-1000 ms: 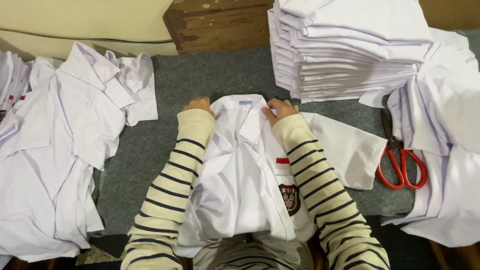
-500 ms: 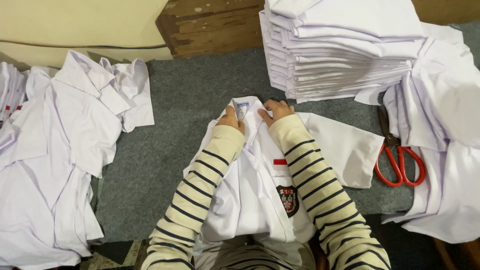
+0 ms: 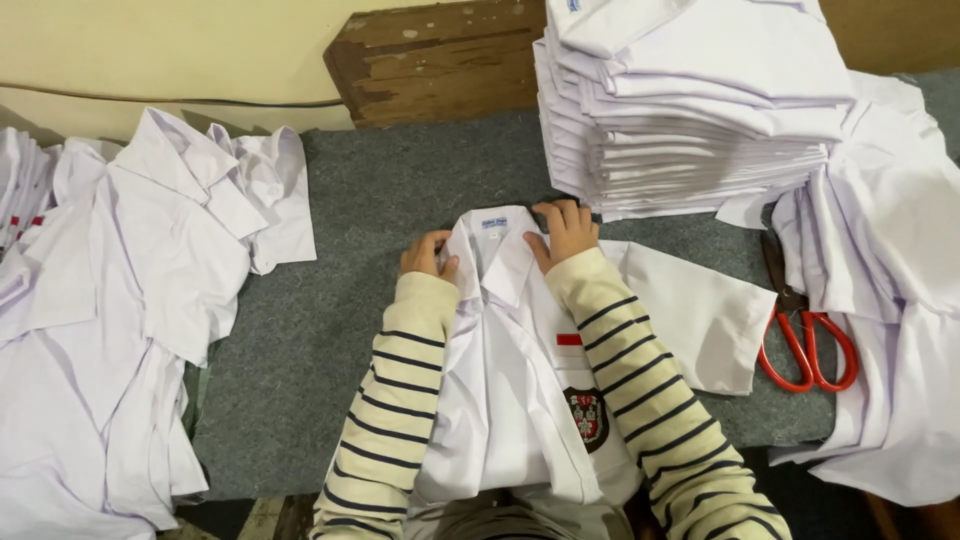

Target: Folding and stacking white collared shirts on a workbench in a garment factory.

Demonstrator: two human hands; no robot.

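Two hands work on one white shirt (image 3: 510, 400) lying face up at the centre of the grey felt table (image 3: 400, 200), collar toward twelve o'clock. The left hand (image 3: 428, 255) pinches the collar's left side between curled fingers; the right hand (image 3: 566, 230) presses on the collar's right side with fingers close together. The shirt has one dark crest badge on its pocket, one small red-and-white patch above it, and one short sleeve spread toward three o'clock. At one o'clock stands one tall stack of folded shirts (image 3: 690, 100). One pair of red-handled scissors (image 3: 805, 340) lies at three o'clock. Loose white shirts (image 3: 130, 300) lie heaped at nine o'clock.
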